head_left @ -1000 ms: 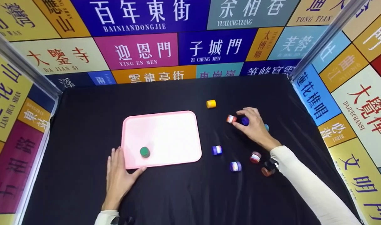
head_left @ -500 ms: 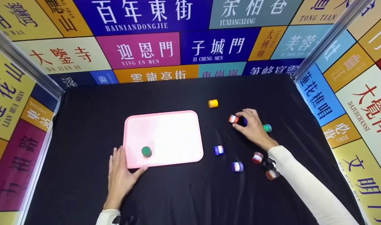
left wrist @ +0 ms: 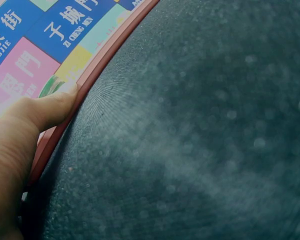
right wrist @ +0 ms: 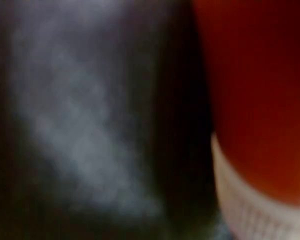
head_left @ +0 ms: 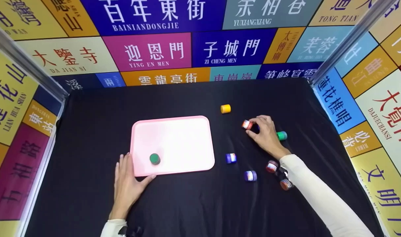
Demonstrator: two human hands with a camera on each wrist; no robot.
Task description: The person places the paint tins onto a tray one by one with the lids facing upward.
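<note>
My left hand lies at the near left corner of a pink-rimmed white tray. Its fingers run straight along the left side, and the thumb touches the near rim in the left wrist view. A small jar with a green top stands on the tray. To the tray's right, my right hand pinches a small red paint jar between thumb and fingertips. A dark blue jar is partly hidden behind those fingers. The right wrist view is too blurred to read.
A yellow jar lies beyond the tray's right corner. Nearer are a blue jar and a purple jar. Around the right forearm lie a green jar, a dark red jar and a brown jar. Printed panels wall the black cloth.
The right wrist has shifted slightly left, so the green jar beside it shows more. The red jar stays in the right hand's pinch. The left hand keeps its place at the tray.
</note>
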